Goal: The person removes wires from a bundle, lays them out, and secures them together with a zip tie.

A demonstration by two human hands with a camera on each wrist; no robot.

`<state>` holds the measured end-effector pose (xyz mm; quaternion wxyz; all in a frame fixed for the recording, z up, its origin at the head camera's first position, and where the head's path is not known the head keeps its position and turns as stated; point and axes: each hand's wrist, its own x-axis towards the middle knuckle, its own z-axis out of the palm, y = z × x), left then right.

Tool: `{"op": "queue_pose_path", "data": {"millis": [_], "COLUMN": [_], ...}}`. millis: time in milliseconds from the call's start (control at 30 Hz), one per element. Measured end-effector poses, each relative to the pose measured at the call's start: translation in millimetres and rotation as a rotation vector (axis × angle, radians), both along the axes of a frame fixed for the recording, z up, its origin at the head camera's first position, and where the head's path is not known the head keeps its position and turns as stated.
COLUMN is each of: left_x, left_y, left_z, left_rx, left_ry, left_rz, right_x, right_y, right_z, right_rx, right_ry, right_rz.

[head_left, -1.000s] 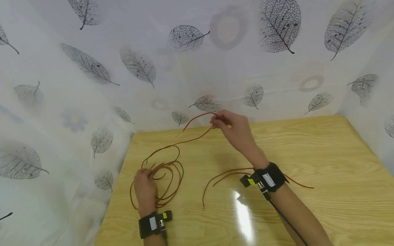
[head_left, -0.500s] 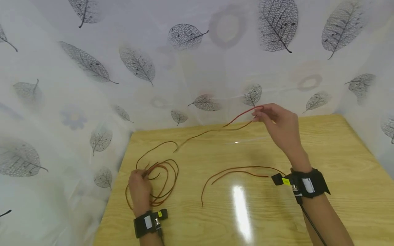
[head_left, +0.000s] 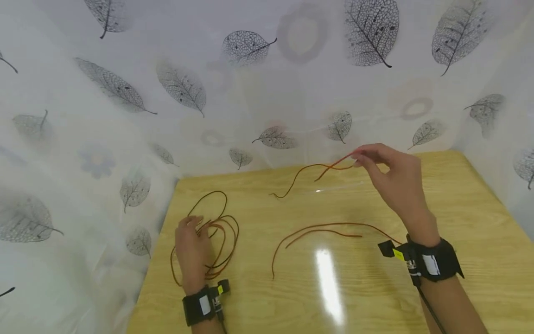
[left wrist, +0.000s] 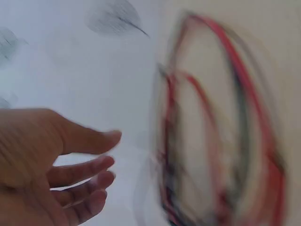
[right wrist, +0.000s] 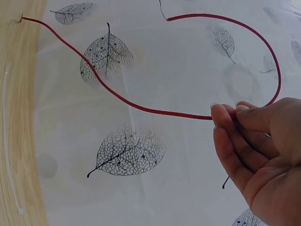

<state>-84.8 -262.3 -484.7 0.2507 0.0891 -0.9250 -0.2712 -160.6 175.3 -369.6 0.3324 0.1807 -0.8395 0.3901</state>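
Note:
A single red wire [right wrist: 141, 109] is pinched between the thumb and fingertips of my right hand [head_left: 394, 178], raised above the table's far right part. Both its ends hang free, with thin bare strands at the tips in the right wrist view. At the left of the table lies a loose coil of red and dark wires [head_left: 227, 260], blurred in the left wrist view. My left hand [head_left: 193, 248] is over the coil's left side. In the left wrist view its thumb and fingers [left wrist: 101, 141] are loosely bent and apart, with nothing between them.
Separate red wires [head_left: 317, 226] lie curved at the middle of the wooden table [head_left: 459, 222]. A thin clear strip [right wrist: 7, 141] lies near the back edge. Leaf-patterned sheeting [head_left: 267, 97] surrounds the table's back and sides.
My right hand has moved right, drawing the red wire away from the coil until its trailing end came free. My left fingers have loosened from the coil.

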Motion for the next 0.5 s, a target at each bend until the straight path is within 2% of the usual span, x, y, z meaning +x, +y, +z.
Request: {"op": "queue_pose_path", "data": {"millis": [133,233,400,500], "left_x": [-9.0,-9.7,-4.8,-1.0], "left_y": [47,83,127,139], "left_z": [31.8,55.9,95.7,112.5], "left_rx": [0.127,0.205,0.26,0.273], "left_ry": [0.175,0.224,0.271,0.303], "left_rz": [-0.294,-0.492,-0.726,-0.798], "right_x": [11.8,19.1,30.9,36.4], "right_y": [-18,-35,-59,-71], "right_z": [1.6,0.5,-2.5,-4.6], "right_rx": [0.04,0.092,0.154,0.176], "right_ry": [0.041,0.053,0.074,0.081], "right_rz": [0.144,0.255,0.358,0.388]}}
